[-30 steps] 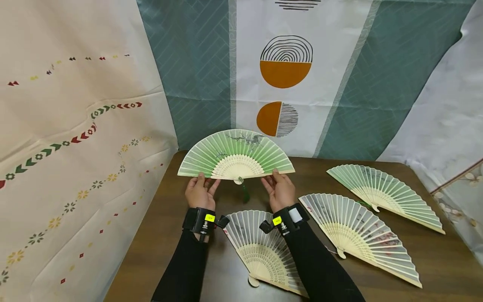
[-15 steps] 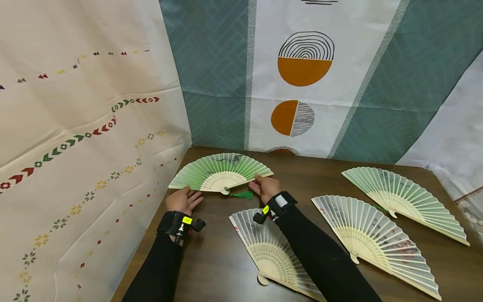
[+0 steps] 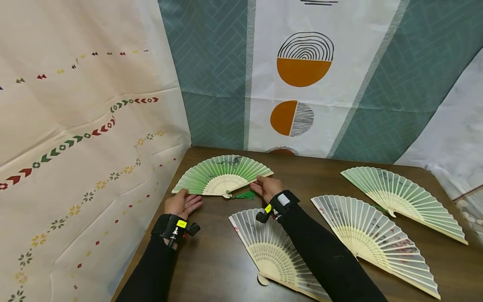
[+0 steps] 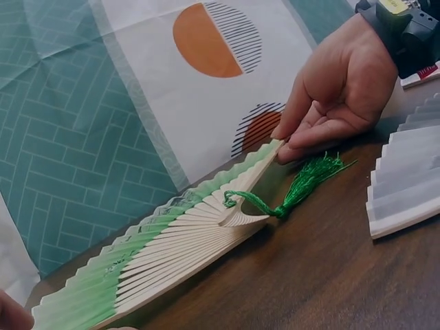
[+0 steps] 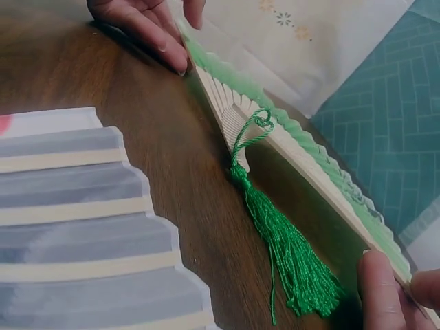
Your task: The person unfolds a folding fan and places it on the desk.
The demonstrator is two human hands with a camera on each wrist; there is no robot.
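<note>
An open green folding fan [image 3: 222, 173] with pale ribs and a dark printed pattern is at the back left of the table, low over the wood. My left hand [image 3: 182, 204] has its left end between thumb and fingers, the other fingers stretched out below. At the opposite end, my right hand [image 3: 268, 188] pinches the outer rib; the left wrist view shows this thumb and finger grip closely. From the fan's pivot a green tassel [image 5: 289, 254] trails toward the right hand. The right wrist view shows the fan tilted, its right side raised off the wood.
A whitish open fan [image 3: 269, 256] lies at the front, partly under my right forearm. Further right rest another whitish fan [image 3: 371, 243] with red print and a pale green fan [image 3: 400, 197]. Patterned cloths [image 3: 211, 84] hang behind the brown table [image 3: 211, 256] and along its left side.
The green fan has come down from upright in front of the back cloth to low over the table, shifted left with both hands. Lately its left end has dipped slightly toward me.
</note>
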